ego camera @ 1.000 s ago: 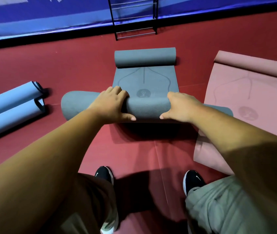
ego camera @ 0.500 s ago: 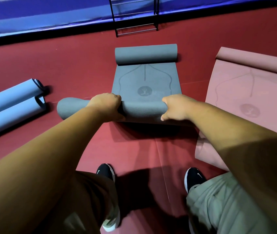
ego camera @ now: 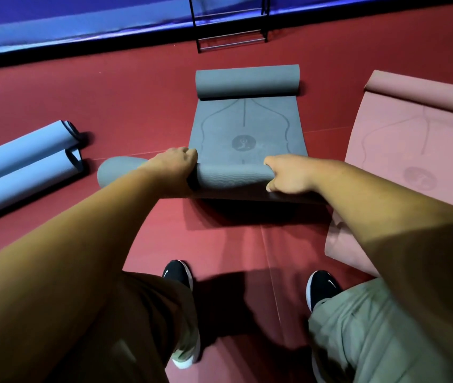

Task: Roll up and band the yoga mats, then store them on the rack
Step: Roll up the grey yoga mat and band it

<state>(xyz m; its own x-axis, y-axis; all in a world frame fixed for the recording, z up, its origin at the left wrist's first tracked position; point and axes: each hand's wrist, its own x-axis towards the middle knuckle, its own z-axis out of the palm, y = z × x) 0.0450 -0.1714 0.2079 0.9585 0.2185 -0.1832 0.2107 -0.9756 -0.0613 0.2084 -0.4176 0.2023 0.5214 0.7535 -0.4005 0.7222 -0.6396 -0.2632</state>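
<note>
Both hands clamp the near roll of the grey yoga mat [ego camera: 246,128]: the left hand [ego camera: 174,168] curls over its top, and the right hand [ego camera: 289,174] pinches it with the thumb underneath. Beyond them the mat's flat stretch lies on the red floor [ego camera: 137,92], ending in a second roll.

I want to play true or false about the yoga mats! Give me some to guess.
1. The left hand and the right hand both grip the grey mat. True.
2. The pink mat is rolled up tight. False: most of it lies flat.
3. Two blue mats lie rolled up on the left. True.
4. The grey mat is on the rack. False: it lies on the floor, and the rack stands beyond it.
</note>
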